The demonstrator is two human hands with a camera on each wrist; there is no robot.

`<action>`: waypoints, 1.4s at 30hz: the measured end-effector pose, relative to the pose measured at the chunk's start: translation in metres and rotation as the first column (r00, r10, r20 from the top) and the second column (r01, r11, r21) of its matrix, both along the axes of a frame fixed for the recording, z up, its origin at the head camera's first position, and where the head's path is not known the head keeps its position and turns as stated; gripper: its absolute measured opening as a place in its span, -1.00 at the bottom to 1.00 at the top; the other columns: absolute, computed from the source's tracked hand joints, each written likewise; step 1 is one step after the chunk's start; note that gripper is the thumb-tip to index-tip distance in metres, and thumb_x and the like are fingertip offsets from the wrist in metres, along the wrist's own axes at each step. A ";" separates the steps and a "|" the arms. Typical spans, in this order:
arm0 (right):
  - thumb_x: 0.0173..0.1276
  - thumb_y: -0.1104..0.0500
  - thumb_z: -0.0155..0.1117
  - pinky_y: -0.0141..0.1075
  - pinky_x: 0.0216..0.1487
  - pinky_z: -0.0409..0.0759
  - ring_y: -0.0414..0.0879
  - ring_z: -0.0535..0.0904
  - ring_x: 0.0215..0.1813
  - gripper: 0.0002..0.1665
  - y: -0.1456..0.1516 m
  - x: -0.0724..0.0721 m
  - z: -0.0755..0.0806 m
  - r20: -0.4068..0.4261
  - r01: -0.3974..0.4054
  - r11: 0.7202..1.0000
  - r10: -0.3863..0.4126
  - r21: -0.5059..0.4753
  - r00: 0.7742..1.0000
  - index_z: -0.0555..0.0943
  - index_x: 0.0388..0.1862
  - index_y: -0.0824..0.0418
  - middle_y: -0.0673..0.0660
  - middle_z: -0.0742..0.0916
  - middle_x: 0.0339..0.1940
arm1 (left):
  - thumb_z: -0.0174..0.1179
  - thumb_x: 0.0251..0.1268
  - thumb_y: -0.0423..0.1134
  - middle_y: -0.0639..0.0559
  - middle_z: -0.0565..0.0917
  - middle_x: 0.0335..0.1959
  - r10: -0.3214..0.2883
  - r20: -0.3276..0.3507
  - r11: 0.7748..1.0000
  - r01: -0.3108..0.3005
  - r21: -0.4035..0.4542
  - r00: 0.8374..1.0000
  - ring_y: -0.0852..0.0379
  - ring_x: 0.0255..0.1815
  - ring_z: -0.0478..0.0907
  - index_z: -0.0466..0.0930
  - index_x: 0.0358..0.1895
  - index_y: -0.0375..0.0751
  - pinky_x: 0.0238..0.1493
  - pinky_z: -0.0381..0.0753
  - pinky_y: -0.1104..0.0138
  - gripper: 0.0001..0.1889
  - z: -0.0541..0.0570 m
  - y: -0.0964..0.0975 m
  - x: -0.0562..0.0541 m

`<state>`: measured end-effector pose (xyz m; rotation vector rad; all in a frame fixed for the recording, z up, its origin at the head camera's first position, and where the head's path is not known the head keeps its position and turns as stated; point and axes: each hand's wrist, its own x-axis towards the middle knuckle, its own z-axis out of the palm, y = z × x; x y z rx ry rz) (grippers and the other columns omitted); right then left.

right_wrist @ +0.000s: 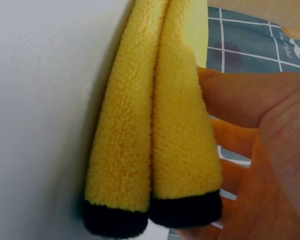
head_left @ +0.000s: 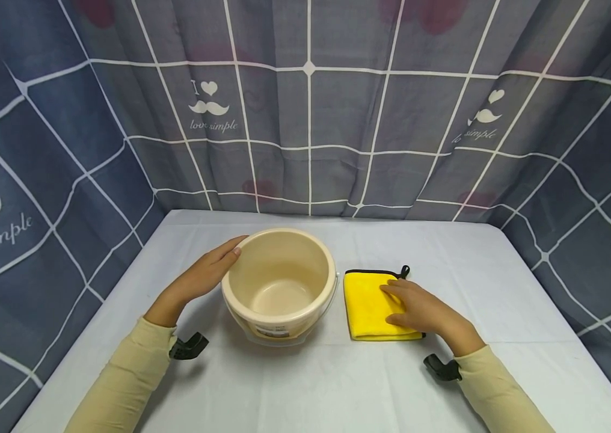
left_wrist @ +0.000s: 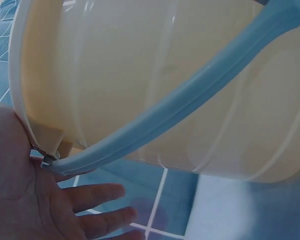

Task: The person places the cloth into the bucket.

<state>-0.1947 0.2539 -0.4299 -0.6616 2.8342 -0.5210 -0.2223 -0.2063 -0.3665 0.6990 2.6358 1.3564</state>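
A cream plastic bucket (head_left: 281,267) stands upright on the white-covered table, its mouth facing up. My left hand (head_left: 210,269) touches the bucket's left side near the rim, with the thumb at the rim. In the left wrist view, the left fingers (left_wrist: 102,197) extend straight beside the bucket wall, and a pale bail handle (left_wrist: 185,97) slants across it. To the bucket's right lies a folded yellow towel (head_left: 373,307) with black edging and a hanging loop. My right hand (head_left: 421,307) rests on the towel's right part, fingers relaxed. The right wrist view shows two thick folded layers.
The white tablecloth (head_left: 284,397) spreads under everything. A grey-blue checked curtain (head_left: 338,114) hangs behind the table and along both sides. Each wrist wears a dark camera mount, one on the left (head_left: 189,347) and another on the right (head_left: 442,368).
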 end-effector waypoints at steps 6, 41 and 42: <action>0.30 0.09 0.48 0.21 0.39 0.30 0.34 0.34 0.43 -0.25 -0.001 -0.001 -0.001 -0.021 0.012 1.000 -0.012 0.010 1.000 0.48 0.38 0.39 0.40 0.50 0.39 | -0.24 0.73 -0.05 -0.20 0.29 0.53 0.002 0.001 1.000 -0.002 0.021 1.000 -0.18 0.57 0.09 0.17 0.59 -0.22 0.50 0.05 -0.15 -0.46 -0.003 -0.001 0.000; 0.25 0.12 0.54 0.14 0.21 0.50 0.23 0.58 0.16 -0.48 -0.006 0.001 -0.003 -0.129 0.042 0.998 -0.034 0.056 0.991 0.66 0.15 0.28 0.24 0.69 0.09 | -0.34 0.75 -0.13 -0.23 0.30 0.50 -0.102 0.017 0.979 0.098 0.177 0.995 -0.14 0.54 0.13 0.16 0.56 -0.29 0.49 0.02 -0.11 -0.49 -0.009 0.001 -0.003; 0.25 0.12 0.54 0.15 0.21 0.50 0.23 0.59 0.16 -0.48 -0.006 0.001 -0.002 -0.128 0.042 0.997 -0.035 0.057 0.991 0.66 0.15 0.29 0.24 0.70 0.09 | -0.34 0.75 -0.13 -0.23 0.30 0.50 -0.105 0.019 0.978 0.100 0.181 0.994 -0.14 0.53 0.13 0.16 0.56 -0.28 0.49 0.02 -0.11 -0.49 -0.009 0.001 -0.003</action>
